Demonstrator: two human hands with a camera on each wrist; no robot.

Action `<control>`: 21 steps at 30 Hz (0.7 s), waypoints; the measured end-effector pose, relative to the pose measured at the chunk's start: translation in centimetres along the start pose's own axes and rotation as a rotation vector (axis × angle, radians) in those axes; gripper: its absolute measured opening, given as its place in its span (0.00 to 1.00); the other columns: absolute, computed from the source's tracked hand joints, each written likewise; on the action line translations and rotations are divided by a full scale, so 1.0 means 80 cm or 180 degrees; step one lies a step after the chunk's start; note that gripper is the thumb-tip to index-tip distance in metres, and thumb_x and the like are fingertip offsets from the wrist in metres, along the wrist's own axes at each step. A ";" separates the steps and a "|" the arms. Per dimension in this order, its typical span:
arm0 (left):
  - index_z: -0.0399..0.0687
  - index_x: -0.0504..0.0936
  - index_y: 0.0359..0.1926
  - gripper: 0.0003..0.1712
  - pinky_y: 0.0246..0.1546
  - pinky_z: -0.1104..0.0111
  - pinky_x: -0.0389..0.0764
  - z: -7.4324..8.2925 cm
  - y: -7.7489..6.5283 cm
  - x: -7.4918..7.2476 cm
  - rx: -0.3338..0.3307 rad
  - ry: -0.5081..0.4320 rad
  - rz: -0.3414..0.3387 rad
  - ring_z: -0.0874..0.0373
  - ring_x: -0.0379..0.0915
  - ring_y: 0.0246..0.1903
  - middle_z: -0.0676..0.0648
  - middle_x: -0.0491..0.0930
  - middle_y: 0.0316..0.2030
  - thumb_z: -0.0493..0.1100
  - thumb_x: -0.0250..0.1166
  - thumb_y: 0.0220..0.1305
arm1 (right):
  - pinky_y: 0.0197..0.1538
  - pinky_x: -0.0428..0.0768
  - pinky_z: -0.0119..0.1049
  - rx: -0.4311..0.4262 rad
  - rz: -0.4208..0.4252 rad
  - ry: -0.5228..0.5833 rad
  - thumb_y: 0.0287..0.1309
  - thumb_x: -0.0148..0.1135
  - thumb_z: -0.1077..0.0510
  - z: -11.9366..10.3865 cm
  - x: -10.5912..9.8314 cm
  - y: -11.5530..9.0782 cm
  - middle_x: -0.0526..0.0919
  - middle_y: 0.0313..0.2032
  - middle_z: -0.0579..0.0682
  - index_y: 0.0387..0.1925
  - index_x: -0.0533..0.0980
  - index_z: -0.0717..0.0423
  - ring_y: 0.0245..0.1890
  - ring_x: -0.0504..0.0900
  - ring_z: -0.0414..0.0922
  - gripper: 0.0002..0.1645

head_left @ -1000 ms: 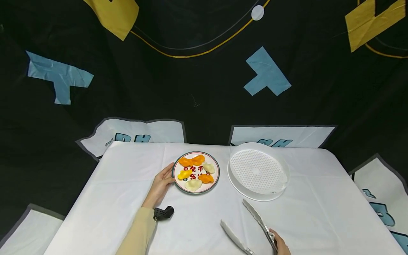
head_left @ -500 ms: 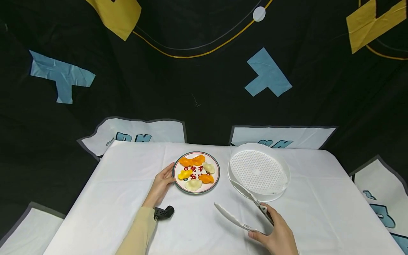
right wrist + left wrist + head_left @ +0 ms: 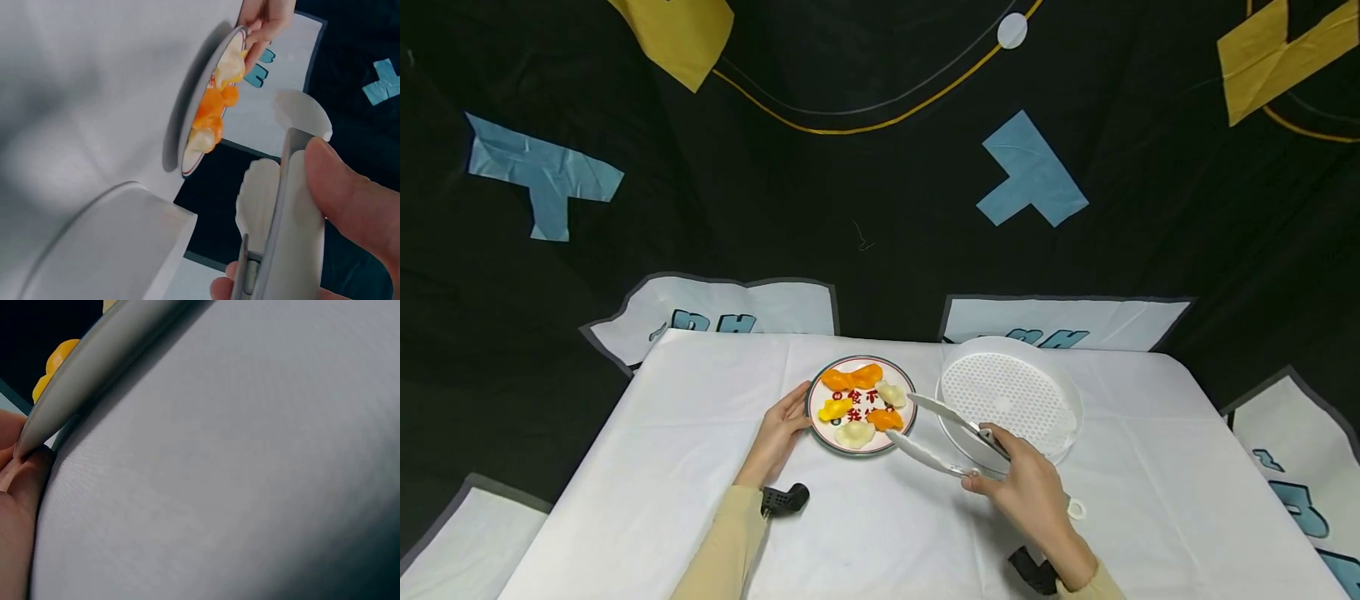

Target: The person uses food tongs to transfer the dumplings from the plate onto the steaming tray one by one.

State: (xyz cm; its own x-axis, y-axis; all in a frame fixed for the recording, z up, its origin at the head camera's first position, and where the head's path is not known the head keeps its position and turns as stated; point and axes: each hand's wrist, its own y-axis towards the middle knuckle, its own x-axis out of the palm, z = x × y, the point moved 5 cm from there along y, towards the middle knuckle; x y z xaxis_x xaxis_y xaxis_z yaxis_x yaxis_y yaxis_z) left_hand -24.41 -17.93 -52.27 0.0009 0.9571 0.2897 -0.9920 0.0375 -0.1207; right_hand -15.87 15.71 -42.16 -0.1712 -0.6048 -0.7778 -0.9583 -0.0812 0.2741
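Sleeve [image 3: 722,542] and left hand [image 3: 779,433] reach in from the near left across the white-covered tabletop [image 3: 640,475]. That hand's grip pinches the left rim of the plate [image 3: 830,434], the left wrist view showing the edge caught between the digits; presumably this steadies the plate. Whether it is slightly raised I cannot tell.

The plate, left of centre on the tabletop, carries dumpling-shaped pieces round its printed red characters: orange pieces [image 3: 867,377] at the far side, a yellow piece [image 3: 835,410] at left, a pale piece [image 3: 855,434] at the near side, then a second pale piece [image 3: 891,394] and a further orange piece [image 3: 885,420] at right. Such spacing should let one be taken without disturbing much around it.

Next come the tongs [image 3: 928,457], jaws spread, both tips towards the plate's right rim; the right wrist view shows them clear of the pieces. The right hand's [image 3: 1030,483] grip holds them, thumb on the near arm, fingers on the far one, likely so that squeezing sets the gap.

Rightmost stands the round white tray [image 3: 1000,387], with raised wall and perforated floor, partly covered by that hand; its place beside the plate seemingly keeps both vessels within the tongs' reach.
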 end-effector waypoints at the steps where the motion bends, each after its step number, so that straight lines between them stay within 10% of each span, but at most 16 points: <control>1: 0.33 0.48 0.73 0.40 0.67 0.65 0.57 0.000 0.000 0.000 -0.0002 0.0000 -0.0004 0.49 0.44 0.71 0.36 0.47 0.72 0.20 0.47 0.59 | 0.45 0.79 0.53 -0.0026 -0.0002 -0.0027 0.31 0.81 0.52 -0.002 0.002 0.004 0.82 0.47 0.54 0.54 0.77 0.57 0.45 0.80 0.52 0.42; 15: 0.35 0.48 0.73 0.40 0.67 0.68 0.57 -0.005 0.001 -0.005 -0.0058 0.0007 0.0009 0.52 0.44 0.71 0.39 0.47 0.72 0.20 0.47 0.60 | 0.37 0.81 0.51 -0.0227 -0.0105 -0.0303 0.31 0.81 0.51 -0.018 0.033 0.033 0.84 0.43 0.55 0.51 0.80 0.58 0.41 0.82 0.52 0.40; 21: 0.35 0.49 0.73 0.40 0.66 0.68 0.58 -0.004 0.000 -0.004 -0.0048 0.0012 0.0001 0.53 0.45 0.71 0.39 0.48 0.72 0.21 0.47 0.60 | 0.27 0.78 0.43 -0.0170 -0.0237 -0.0397 0.35 0.79 0.50 -0.020 0.039 0.039 0.76 0.21 0.47 0.52 0.80 0.59 0.26 0.74 0.43 0.38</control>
State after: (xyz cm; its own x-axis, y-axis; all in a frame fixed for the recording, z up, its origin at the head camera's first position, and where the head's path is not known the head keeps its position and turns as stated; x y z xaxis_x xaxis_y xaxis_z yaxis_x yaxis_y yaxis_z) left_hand -24.36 -18.10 -52.69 0.0010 0.9582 0.2861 -0.9900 0.0414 -0.1352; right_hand -19.01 12.33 -42.81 -0.1305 -0.4926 -0.8604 -0.9564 -0.1662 0.2402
